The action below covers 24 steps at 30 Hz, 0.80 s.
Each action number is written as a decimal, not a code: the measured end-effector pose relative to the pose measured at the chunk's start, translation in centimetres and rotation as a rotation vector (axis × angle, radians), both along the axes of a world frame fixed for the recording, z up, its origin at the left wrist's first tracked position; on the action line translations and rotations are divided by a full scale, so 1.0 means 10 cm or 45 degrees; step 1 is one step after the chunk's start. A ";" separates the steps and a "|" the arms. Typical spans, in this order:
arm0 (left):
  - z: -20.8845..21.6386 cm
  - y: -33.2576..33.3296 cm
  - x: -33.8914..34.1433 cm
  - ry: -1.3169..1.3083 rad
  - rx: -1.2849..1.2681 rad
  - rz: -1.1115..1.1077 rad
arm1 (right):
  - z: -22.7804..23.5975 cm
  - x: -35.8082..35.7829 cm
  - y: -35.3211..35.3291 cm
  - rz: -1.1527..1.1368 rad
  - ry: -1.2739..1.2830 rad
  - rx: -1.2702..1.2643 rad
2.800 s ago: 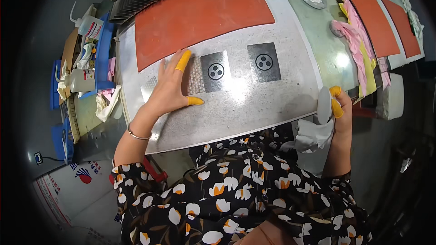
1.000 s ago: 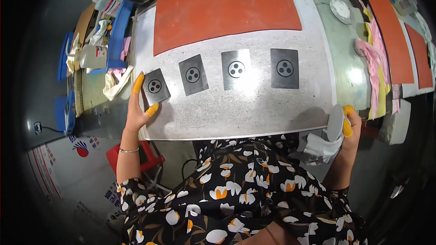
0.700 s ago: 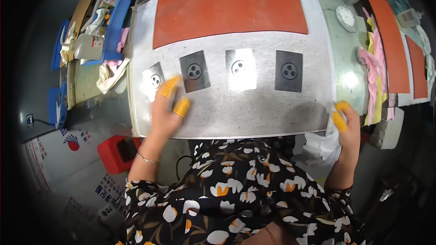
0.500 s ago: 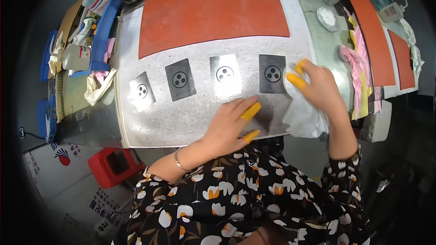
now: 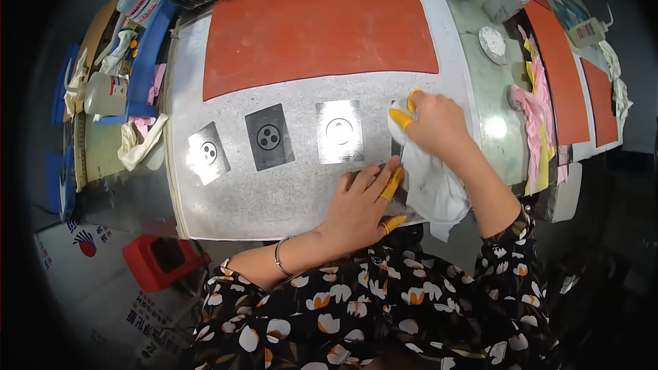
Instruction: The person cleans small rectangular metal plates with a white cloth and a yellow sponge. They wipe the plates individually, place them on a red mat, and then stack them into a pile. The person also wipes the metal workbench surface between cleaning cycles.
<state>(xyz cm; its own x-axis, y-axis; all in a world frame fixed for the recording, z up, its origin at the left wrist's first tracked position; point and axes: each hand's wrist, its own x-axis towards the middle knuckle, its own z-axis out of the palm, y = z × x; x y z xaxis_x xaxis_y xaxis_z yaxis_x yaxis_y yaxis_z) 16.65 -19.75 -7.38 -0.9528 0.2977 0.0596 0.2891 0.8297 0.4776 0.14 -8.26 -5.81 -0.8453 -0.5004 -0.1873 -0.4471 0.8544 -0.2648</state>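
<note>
Head view: gripping white cloth (image 5: 439,188) in nearer right hand (image 5: 437,122), over mostly hidden dark plate (image 5: 397,149) on grey surface (image 5: 274,202) toward three o'clock, lengthwise roughly twelve-to-six; holding left hand (image 5: 358,207) empty, loosely spread, with plate toward one o'clock.

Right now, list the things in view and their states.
Right hand: closed on white cloth
White cloth: bunched at the hand, loose below
Rightmost metal plate: mostly hidden
Left hand: open, fingers extended
Other three plates: flat, uncovered
Orange-red mat: flat
Round dish: holding white material
</note>
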 end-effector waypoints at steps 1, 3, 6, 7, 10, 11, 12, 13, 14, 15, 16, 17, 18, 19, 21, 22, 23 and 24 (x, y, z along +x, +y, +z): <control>0.00 -0.01 0.00 -0.017 0.014 -0.001 | -0.02 0.10 0.06 0.025 0.003 -0.036; -0.03 -0.06 0.03 0.014 0.173 -0.018 | -0.03 0.31 0.15 0.045 0.002 -0.093; -0.03 -0.21 0.13 0.067 0.361 0.080 | -0.01 0.64 0.24 0.066 -0.020 -0.140; -0.02 -0.27 0.16 0.087 0.412 0.134 | 0.01 0.73 0.28 0.083 -0.029 -0.144; 0.03 -0.52 0.27 0.108 0.255 0.297 | 0.10 0.77 0.31 0.151 -0.097 -0.089; 0.01 -0.58 0.32 0.139 0.238 0.305 | 0.13 0.77 0.27 0.178 -0.126 -0.058; 0.02 -0.63 0.35 0.134 0.214 0.318 | 0.20 0.74 0.17 0.200 -0.054 -0.098; 0.03 -0.66 0.36 0.123 0.196 0.322 | 0.28 0.71 0.04 0.212 0.014 -0.133; 0.04 -0.68 0.39 0.112 0.178 0.327 | 0.32 0.66 -0.11 0.224 0.080 -0.170; 0.03 -0.70 0.44 0.108 0.140 0.321 | 0.31 0.56 -0.28 0.228 0.060 -0.162; 0.02 -0.71 0.45 0.110 0.109 0.307 | 0.26 0.47 -0.45 0.241 0.056 -0.161; 0.01 -0.72 0.44 0.113 0.077 0.280 | 0.22 0.38 -0.58 0.241 0.055 -0.160; 0.02 -0.72 0.42 0.123 0.062 0.272 | 0.21 0.29 -0.69 0.198 0.036 -0.151; 0.00 -0.71 0.42 0.127 0.049 0.277 | 0.18 0.20 -0.80 0.167 0.009 -0.139; 0.00 -0.67 0.41 0.122 0.060 0.291 | 0.14 0.16 -0.95 0.135 -0.019 -0.126; -0.01 -0.65 0.39 0.121 0.066 0.305 | 0.10 0.15 -0.97 0.120 -0.022 -0.113; -0.01 -0.64 0.37 0.119 0.073 0.313 | 0.08 0.14 -0.97 0.099 -0.024 -0.101; -0.01 -0.63 0.38 0.108 0.079 0.309 | 0.05 0.19 -0.95 0.126 -0.015 -0.142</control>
